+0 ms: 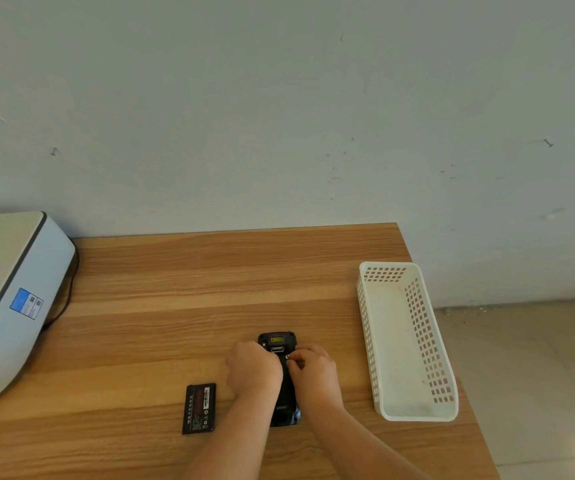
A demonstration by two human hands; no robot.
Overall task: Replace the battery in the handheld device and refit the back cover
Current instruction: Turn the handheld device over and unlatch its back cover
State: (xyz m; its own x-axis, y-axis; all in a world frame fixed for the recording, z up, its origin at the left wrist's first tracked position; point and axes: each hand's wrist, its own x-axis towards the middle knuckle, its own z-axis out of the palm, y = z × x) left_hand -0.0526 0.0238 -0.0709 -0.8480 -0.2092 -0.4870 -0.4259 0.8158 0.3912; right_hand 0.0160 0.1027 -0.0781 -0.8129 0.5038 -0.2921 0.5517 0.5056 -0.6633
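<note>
A black handheld device (281, 393) lies face down on the wooden table (175, 306), its back cover on and a yellow scanner window at its far end. My left hand (253, 367) grips its left side with curled fingers. On the device's right side, my right hand (314, 370) pinches a small metal latch or screw (287, 357) on the back cover. A loose black battery (199, 408) with a red-and-white label lies flat on the table to the left of the device, apart from both hands.
An empty white perforated plastic basket (417, 415) stands at the table's right edge. A white printer (12, 299) with a black cable occupies the far left. A grey wall rises behind the table, and tiled floor shows at the right.
</note>
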